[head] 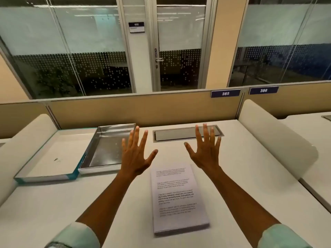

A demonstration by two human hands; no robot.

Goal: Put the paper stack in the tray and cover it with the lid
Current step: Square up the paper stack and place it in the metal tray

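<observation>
A stack of printed white paper lies flat on the desk in front of me, near the front middle. A shiny metal tray sits to the back left, with nothing inside it. Beside it on the left lies a white lid with a teal rim, turned hollow side up and touching the tray's left wall. My left hand and my right hand are raised above the desk beyond the paper, fingers spread, holding nothing.
A grey cable hatch is set into the desk at the back, behind my right hand. Rounded beige dividers bound the desk on both sides, and a low partition runs along the back. Glass walls and a door stand beyond.
</observation>
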